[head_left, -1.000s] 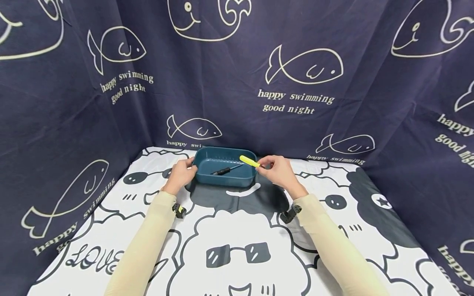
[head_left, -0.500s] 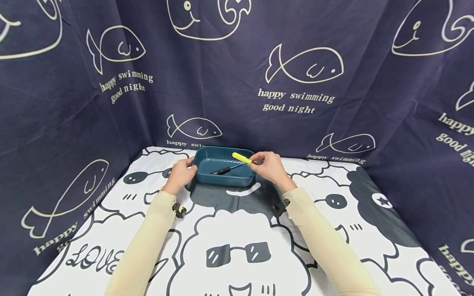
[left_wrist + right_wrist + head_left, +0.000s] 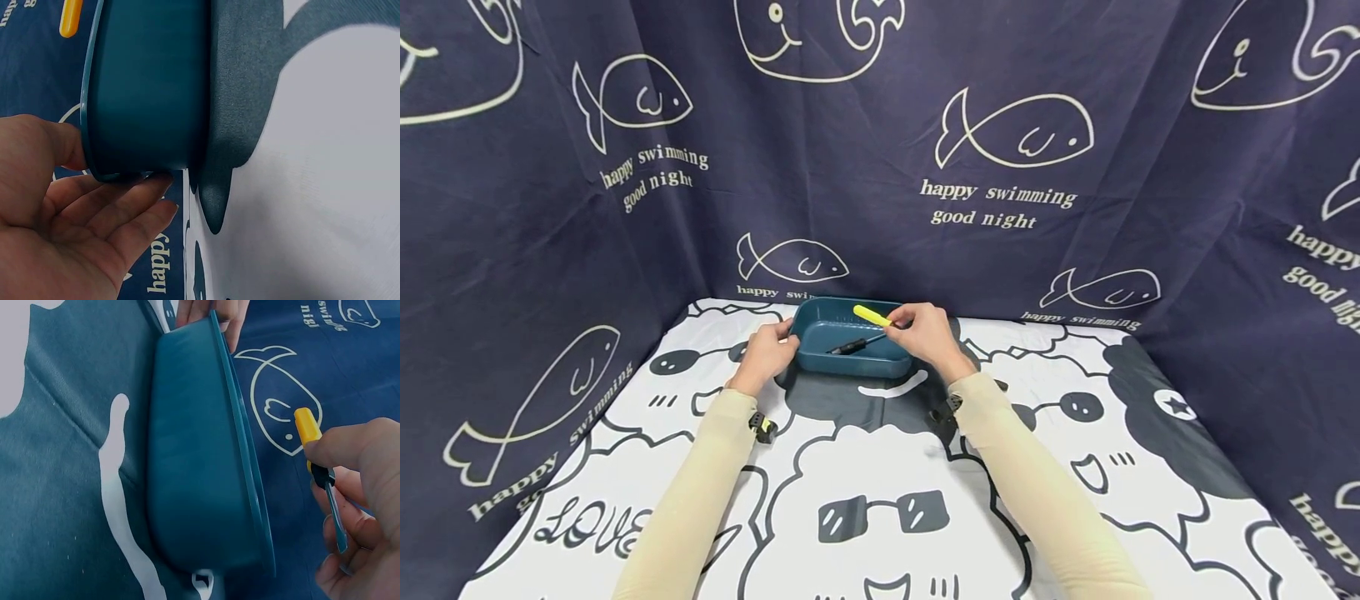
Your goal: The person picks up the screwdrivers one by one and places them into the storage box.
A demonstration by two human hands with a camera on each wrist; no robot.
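A dark teal plastic box [image 3: 850, 365] stands at the back of the table. My left hand [image 3: 766, 358] holds its left end; the left wrist view shows the thumb at the rim and the fingers against the end wall. Inside the box lies a black-handled screwdriver [image 3: 848, 346], its shaft pointing right. Over the box's right part, my right hand [image 3: 925, 335] pinches a yellow-handled screwdriver [image 3: 306, 428] between thumb and fingers. That handle points up and left, while the right wrist view shows its black collar and flat metal tip among the fingers.
A white cloth with cartoon sheep [image 3: 880, 467] covers the table. Right behind the box hangs a navy curtain [image 3: 880, 250] with fish drawings, and more of it closes off both sides.
My right hand has moved left with the yellow-handled screwdriver, from the box's right edge to over its inside. The left hand, the box and the black-handled screwdriver have stayed in place.
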